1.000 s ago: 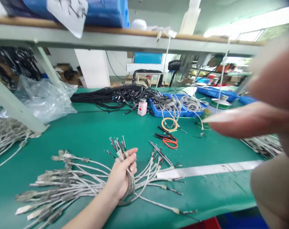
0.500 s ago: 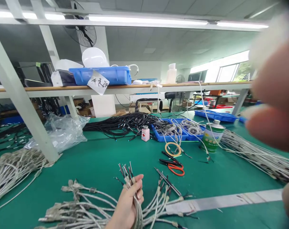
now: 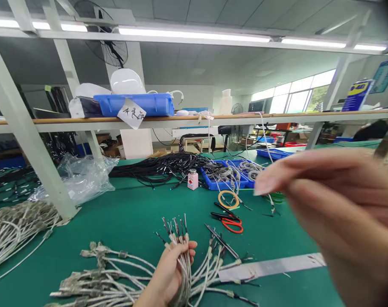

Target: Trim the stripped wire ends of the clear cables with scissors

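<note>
My left hand (image 3: 173,268) is closed around a bundle of white cables (image 3: 184,277), low in the middle of the view. Their stripped ends, with thin red, black and white wires (image 3: 176,226), point up above the fingers. My right hand (image 3: 337,204) is raised at the right, very near the camera and blurred. Its thumb and fingers are pressed together; I cannot make out whether anything is between them. More white cables (image 3: 209,273) fan out beside the left hand, and cable connectors (image 3: 81,281) lie to its left. Tweezers (image 3: 222,241) rest just beyond the fanned ends.
Scissors with orange handles (image 3: 232,224), a tape roll (image 3: 228,199) and a pink bottle (image 3: 193,179) stand on the green table. Behind are black cables (image 3: 161,166) and blue trays (image 3: 214,185). A white strip (image 3: 270,267) lies at the right. A shelf (image 3: 181,121) spans above.
My right hand has come from the right edge further into view, now covering most of the green can. My left hand still holds the cables, their ends slightly more spread. The view has shifted slightly right.
</note>
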Demonstrator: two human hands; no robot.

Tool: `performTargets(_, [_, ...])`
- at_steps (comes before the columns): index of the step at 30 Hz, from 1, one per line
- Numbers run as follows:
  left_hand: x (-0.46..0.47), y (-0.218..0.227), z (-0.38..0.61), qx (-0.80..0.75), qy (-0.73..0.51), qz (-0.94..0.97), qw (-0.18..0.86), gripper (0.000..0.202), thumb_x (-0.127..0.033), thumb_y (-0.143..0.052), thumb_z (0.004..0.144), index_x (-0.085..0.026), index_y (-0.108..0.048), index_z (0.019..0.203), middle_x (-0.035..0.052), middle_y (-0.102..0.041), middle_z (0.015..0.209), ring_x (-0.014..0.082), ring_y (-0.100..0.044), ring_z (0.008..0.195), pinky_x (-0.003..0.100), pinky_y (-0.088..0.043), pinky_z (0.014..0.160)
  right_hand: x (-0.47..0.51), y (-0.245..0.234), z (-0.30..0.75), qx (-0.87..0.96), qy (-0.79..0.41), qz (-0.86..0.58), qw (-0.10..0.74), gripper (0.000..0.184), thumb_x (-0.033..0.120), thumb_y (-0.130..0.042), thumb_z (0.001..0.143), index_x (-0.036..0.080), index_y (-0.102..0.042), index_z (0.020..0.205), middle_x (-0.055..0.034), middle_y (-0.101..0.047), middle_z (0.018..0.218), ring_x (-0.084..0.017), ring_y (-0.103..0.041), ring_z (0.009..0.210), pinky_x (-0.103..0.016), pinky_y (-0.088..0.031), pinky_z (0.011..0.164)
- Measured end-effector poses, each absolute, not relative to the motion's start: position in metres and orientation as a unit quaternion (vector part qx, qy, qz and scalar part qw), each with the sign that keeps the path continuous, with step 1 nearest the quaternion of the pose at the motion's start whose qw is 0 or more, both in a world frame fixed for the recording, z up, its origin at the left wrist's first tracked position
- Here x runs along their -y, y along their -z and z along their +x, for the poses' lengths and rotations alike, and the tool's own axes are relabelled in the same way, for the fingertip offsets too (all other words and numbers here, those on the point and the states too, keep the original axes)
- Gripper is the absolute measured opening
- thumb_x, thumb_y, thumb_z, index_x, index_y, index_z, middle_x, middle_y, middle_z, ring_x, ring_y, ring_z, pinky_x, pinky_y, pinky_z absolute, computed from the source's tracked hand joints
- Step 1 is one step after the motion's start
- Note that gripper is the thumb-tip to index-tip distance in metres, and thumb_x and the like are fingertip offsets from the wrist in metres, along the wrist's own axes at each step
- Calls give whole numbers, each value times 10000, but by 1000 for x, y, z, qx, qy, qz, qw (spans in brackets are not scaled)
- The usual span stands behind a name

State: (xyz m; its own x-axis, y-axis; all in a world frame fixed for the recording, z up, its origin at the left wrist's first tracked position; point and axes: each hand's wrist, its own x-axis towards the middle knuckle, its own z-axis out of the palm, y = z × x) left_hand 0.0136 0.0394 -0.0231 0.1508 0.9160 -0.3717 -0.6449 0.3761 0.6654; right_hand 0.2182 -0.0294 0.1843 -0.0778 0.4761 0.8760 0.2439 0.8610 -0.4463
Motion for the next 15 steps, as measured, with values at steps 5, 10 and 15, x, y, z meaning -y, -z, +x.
performTargets(5, [-39,18,11,-377,-518,207,739,154,-14,-747,721,-108,-676,819,77,-738,701,118,-644,540,210,-531,546,-40,-99,203,762,-173,-560,276,262,272,-410,1030,163,-648,1014,-53,-706,900,-149,-667,800,-306,-559,761])
performTargets(10, [-36,16,11,-386,-528,215,725,226,-58,-812,671,-145,-682,834,5,-700,657,105,-644,530,190,-515,515,-97,-18,202,733,-174,-649,104,242,321,-606,953,148,-634,1120,-78,-657,1126,-201,-654,981,-405,-558,861])
performTargets(15, [-36,18,10,-381,-537,221,720,241,-89,-857,626,-128,-708,811,15,-695,648,111,-645,551,202,-526,550,-108,14,217,706,-181,-683,35,301,329,-608,951,151,-605,1194,-90,-632,1192,-221,-643,1029,-429,-557,877])
